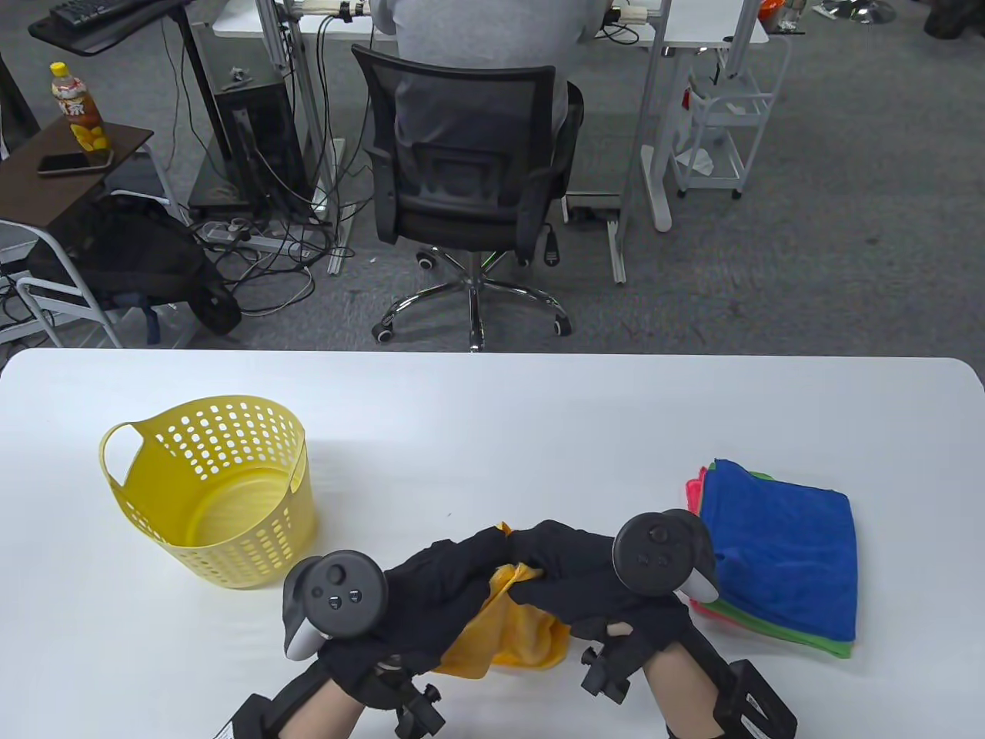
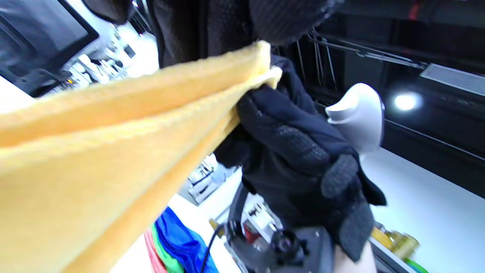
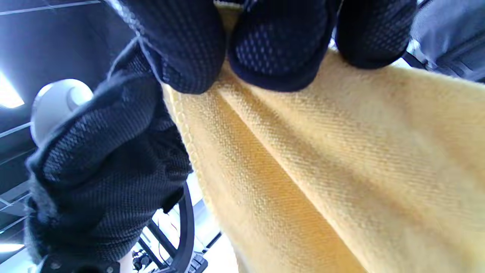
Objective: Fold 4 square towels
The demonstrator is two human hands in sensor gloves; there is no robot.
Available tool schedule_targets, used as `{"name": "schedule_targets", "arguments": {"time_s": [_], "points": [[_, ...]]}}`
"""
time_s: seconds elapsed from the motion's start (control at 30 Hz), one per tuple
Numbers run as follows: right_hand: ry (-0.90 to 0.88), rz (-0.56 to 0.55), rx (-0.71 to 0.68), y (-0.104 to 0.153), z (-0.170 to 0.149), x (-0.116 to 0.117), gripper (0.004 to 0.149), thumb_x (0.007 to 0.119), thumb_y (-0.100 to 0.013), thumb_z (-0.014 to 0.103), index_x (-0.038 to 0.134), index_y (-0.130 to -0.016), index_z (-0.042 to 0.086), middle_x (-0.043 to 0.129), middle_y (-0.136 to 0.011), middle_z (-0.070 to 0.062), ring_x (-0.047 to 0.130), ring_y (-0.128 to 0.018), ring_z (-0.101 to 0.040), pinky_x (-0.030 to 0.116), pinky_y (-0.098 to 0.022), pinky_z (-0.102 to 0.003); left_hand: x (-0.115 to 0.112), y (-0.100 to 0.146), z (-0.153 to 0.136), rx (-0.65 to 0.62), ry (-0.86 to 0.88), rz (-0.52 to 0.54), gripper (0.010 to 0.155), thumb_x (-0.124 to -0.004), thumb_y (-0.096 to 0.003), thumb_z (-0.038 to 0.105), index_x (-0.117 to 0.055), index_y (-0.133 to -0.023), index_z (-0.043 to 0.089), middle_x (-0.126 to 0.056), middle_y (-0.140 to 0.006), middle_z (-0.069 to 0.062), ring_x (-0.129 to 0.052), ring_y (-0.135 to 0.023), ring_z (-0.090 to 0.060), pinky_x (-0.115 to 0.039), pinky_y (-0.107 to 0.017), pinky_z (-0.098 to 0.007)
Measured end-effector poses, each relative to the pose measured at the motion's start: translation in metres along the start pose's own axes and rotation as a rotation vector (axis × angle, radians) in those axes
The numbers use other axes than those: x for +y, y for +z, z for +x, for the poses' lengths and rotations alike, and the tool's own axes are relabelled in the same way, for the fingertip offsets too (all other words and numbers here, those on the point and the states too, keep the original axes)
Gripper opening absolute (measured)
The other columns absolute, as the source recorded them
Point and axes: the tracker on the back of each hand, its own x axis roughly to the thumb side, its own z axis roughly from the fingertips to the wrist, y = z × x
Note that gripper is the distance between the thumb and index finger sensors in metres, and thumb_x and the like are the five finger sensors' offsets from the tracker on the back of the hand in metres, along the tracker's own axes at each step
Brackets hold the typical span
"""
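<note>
Pinching the orange towel (image 1: 514, 625) between both hands, I have my left hand (image 1: 431, 593) and right hand (image 1: 585, 577) meeting at its top edge; it hangs beneath them, its lower part bunched on the bench (image 1: 492, 431).

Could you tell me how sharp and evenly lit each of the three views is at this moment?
Table view: even light, sharp on the basket and towel stack. Left wrist view: yellow towel soft with blur, bright glare spot at upper right, dark background. Right wrist view: towel weave and fingers crisp, background dim, a blown-out light at the left edge.
</note>
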Motion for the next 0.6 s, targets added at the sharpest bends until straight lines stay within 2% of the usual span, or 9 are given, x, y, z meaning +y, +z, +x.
{"name": "schedule_targets", "arguments": {"time_s": [0.07, 0.2, 0.3, 0.33, 0.37, 0.43, 0.6], "points": [[-0.004, -0.031, -0.022, 0.002, 0.003, -0.004, 0.045, 0.091, -0.047, 0.025, 0.080, -0.089, 0.011, 0.089, -0.079, -0.022, 0.097, -0.044, -0.019, 0.074, -0.056, -0.058, 0.000, 0.000, 0.003, -0.026, -0.049, -0.019, 0.050, -0.076, -0.0566, 0.029, -0.067, -0.105, 0.037, -0.088, -0.100, 0.011, -0.082, -0.105, -0.024, -0.052, -0.084, -0.059], [-0.031, -0.010, -0.047, 0.004, 0.004, -0.006, 0.043, 0.087, -0.050, 0.022, 0.081, -0.091, 0.009, 0.090, -0.083, -0.025, 0.101, -0.052, -0.024, 0.073, -0.060, -0.060, -0.001, 0.002, 0.011, -0.056, -0.227, 0.053, 0.048, -0.079, -0.0561, 0.027, -0.071, -0.100, 0.046, -0.090, -0.095, 0.018, -0.087, -0.102, -0.014, -0.052, -0.087, -0.057], [-0.049, -0.017, -0.048, 0.003, 0.002, -0.005, 0.043, 0.087, -0.050, 0.022, 0.082, -0.090, 0.008, 0.092, -0.082, -0.026, 0.103, -0.053, -0.025, 0.074, -0.061, -0.059, -0.004, 0.004, 0.014, -0.062, -0.290, 0.115, 0.047, -0.083, -0.0553, 0.032, -0.071, -0.099, 0.046, -0.092, -0.092, 0.018, -0.091, -0.097, -0.012, -0.054, -0.088, -0.054], [-0.052, -0.011, -0.046, 0.002, 0.001, -0.004, 0.043, 0.087, -0.050, 0.022, 0.082, -0.090, 0.007, 0.092, -0.082, -0.026, 0.103, -0.053, -0.025, 0.074, -0.061, -0.059, -0.006, 0.005, 0.014, -0.061, -0.312, 0.131, 0.052, -0.087, -0.0502, 0.042, -0.071, -0.099, 0.046, -0.092, -0.091, 0.018, -0.092, -0.096, -0.012, -0.054, -0.088, -0.053], [-0.051, -0.008, -0.044, 0.002, 0.001, -0.003, 0.043, 0.088, -0.049, 0.023, 0.082, -0.090, 0.007, 0.093, -0.081, -0.026, 0.104, -0.052, -0.025, 0.074, -0.061, -0.058, -0.008, 0.005, 0.015, -0.061, -0.325, 0.134, 0.053, -0.088, -0.0483, 0.045, -0.071, -0.099, 0.046, -0.092, -0.091, 0.017, -0.092, -0.095, -0.013, -0.053, -0.088, -0.053], [-0.043, -0.007, -0.036, 0.000, 0.000, 0.002, 0.044, 0.088, -0.049, 0.024, 0.082, -0.089, 0.007, 0.093, -0.081, -0.026, 0.105, -0.053, -0.024, 0.074, -0.061, -0.057, -0.014, 0.007, 0.017, -0.035, -0.368, 0.200, 0.050, -0.087, -0.0483, 0.045, -0.071, -0.096, 0.046, -0.092, -0.087, 0.015, -0.091, -0.093, -0.014, -0.052, -0.088, -0.053], [-0.010, -0.056, -0.002, -0.001, -0.001, 0.007, 0.042, 0.087, -0.050, 0.023, 0.081, -0.089, 0.009, 0.091, -0.082, -0.026, 0.105, -0.053, -0.024, 0.075, -0.060, -0.057, -0.019, 0.009, 0.018, -0.013, -0.504, 0.289, 0.042, -0.085, -0.0482, 0.046, -0.074, -0.089, 0.046, -0.090, -0.087, 0.018, -0.088, -0.095, -0.014, -0.051, -0.089, -0.054]]}}
